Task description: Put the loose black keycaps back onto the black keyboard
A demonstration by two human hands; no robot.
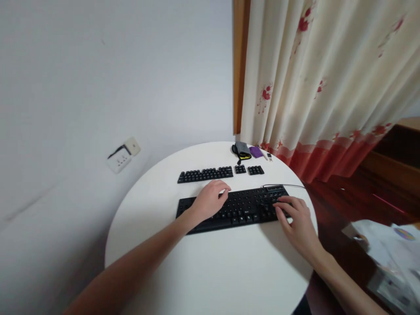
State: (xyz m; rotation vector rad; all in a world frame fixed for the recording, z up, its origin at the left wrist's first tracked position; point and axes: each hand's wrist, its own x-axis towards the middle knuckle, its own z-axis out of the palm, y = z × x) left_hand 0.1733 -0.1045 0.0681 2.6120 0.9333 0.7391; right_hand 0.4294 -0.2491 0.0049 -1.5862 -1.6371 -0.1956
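My right grip (298,218) comes over the right end of the black keyboard (243,208), fingertips reaching toward 10 o'clock, at the keys there; of my two, it is clearly the nearer to that end. Thumb and forefinger tips are close together, but I cannot tell whether they meet or have anything between them.

The keyboard lies in front of me on the white counter (210,271), its long axis running from between 8 and 9 o'clock at the left end to between 2 and 3 at the right. So from my right grip nearly all of it stretches off toward 9 o'clock.

My left grip (210,200) is over the left half, fingers loosely bent and pointing toward 1 o'clock, thumb beside the forefinger; I cannot tell if it presses or holds anything. From it the rest of the keyboard runs toward 3 o'clock.

Apart from the keyboard on its far side lie the loose caps: the long block of key caps (205,175) at 11 o'clock from its middle, close beyond my left fingers, then the small block (240,169) at 12 and the wider block (256,170) toward 1. The thin cable (288,185) lies at 2 o'clock.
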